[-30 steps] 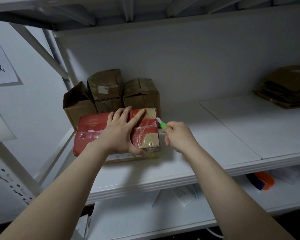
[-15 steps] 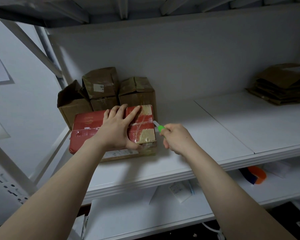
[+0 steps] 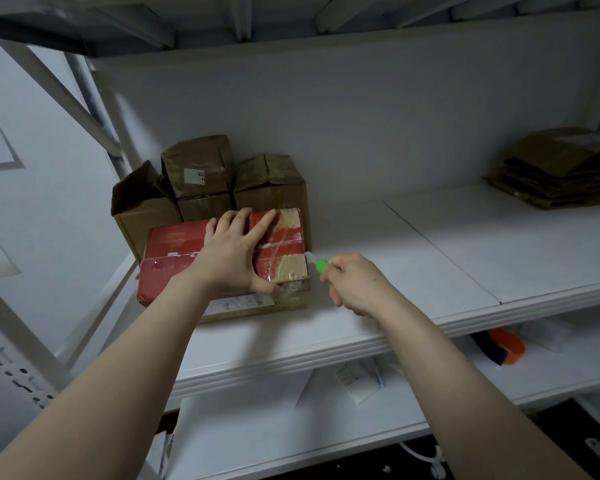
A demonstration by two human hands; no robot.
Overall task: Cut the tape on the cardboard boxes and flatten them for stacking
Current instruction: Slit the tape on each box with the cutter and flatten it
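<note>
A red taped cardboard box [image 3: 174, 251] lies flat at the left of the white shelf [image 3: 430, 265]. My left hand [image 3: 234, 252] rests spread on its top, fingers straight, thumb at the front edge. My right hand [image 3: 355, 284] grips a green utility knife [image 3: 321, 265] just right of the box. The knife's pale blade tip touches the box's right end, at the clear tape seam. Behind the red box stand several brown cardboard boxes [image 3: 271, 181], one with an open flap.
A stack of flattened brown cartons [image 3: 561, 168] lies at the shelf's far right. The lower shelf holds papers [image 3: 357, 377] and an orange and blue item [image 3: 503, 346]. A slanted metal brace [image 3: 66, 95] and upright stand at the left.
The knife tip has come in from just right of the box to its right end. My left hand has stayed on the box top. The view has shifted slightly.
</note>
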